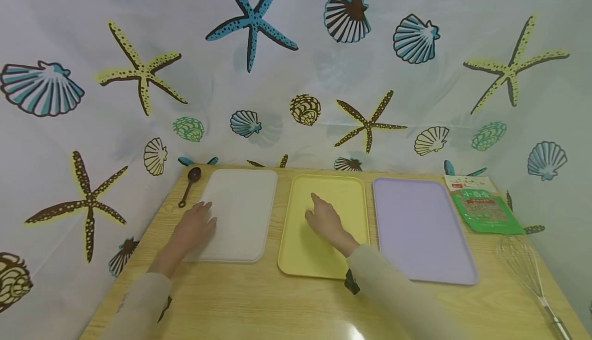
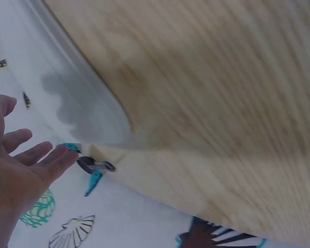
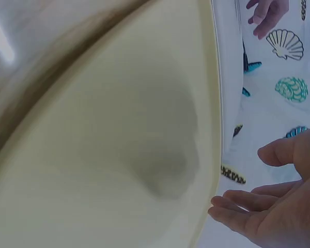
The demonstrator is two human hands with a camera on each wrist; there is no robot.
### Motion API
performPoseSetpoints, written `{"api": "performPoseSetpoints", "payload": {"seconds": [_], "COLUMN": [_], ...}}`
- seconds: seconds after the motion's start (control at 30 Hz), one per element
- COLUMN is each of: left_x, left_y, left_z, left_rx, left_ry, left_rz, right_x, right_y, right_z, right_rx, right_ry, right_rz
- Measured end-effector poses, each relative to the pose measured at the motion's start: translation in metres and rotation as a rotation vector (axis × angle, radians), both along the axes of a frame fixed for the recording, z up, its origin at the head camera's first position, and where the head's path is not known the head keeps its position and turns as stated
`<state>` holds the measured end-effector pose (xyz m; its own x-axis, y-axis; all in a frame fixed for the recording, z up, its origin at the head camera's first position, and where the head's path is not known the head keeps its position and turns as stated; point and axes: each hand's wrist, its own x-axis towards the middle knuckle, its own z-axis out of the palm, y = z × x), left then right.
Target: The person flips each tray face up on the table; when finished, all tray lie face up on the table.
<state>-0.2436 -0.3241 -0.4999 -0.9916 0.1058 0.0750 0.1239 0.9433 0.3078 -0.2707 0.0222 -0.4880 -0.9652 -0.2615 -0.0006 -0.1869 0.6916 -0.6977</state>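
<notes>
My left hand [image 1: 193, 228] hovers over the left edge of a white tray [image 1: 245, 211], its fingers relaxed and holding nothing. Just beyond it lies a dark brown spoon [image 1: 194, 174], bowl pointing away. In the left wrist view the same hand [image 2: 23, 168] has its fingers spread loosely, with the tray's rounded corner [image 2: 106, 119] beside it. Over the yellow tray [image 1: 296, 247] in the middle, my right hand [image 1: 327, 222] reaches with its index finger extended and nothing in its grasp. The right wrist view shows this hand [image 3: 281, 206] with loose fingers and a shadow cast on the tray.
A purple tray [image 1: 416, 227] lies right of the yellow one. At the far right are a green-and-white food packet [image 1: 485, 209] and a wire whisk [image 1: 529, 273]. A curtain [image 1: 296, 73] printed with starfish and shells stands behind the wooden table [image 1: 240, 304].
</notes>
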Motion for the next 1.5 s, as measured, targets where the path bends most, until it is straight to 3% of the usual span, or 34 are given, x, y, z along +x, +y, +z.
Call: {"api": "performPoseSetpoints", "payload": {"seconds": [0.23, 0.5, 0.6, 0.77, 0.87, 1.1, 1.27, 1.5], "left_x": [-0.003, -0.008, -0.009, -0.009, -0.009, -0.006, -0.005, -0.007], "left_y": [-0.019, -0.033, -0.038, -0.042, -0.042, -0.041, -0.041, -0.038], "left_z": [-0.012, -0.023, -0.025, -0.026, -0.026, -0.025, -0.025, -0.019], "left_rx": [-0.024, 0.000, 0.003, -0.006, -0.006, -0.035, -0.052, -0.064], "left_ry": [-0.058, -0.129, -0.143, -0.155, -0.154, -0.132, -0.125, -0.128], "left_rz": [0.009, 0.027, 0.028, 0.027, 0.017, -0.007, -0.011, -0.020], "right_x": [0.001, 0.001, 0.003, 0.007, 0.009, 0.011, 0.016, 0.021], "right_y": [-0.033, -0.066, -0.079, -0.096, -0.104, -0.120, -0.125, -0.126], "right_z": [-0.004, -0.012, -0.013, -0.010, -0.010, -0.022, -0.022, -0.020], "right_rx": [0.060, 0.028, 0.059, 0.110, 0.111, 0.188, 0.256, 0.314], "right_ry": [0.048, 0.052, 0.070, 0.082, 0.042, 0.030, -0.007, 0.037], "right_rz": [0.055, 0.096, 0.103, 0.111, 0.109, 0.090, 0.070, 0.060]}}
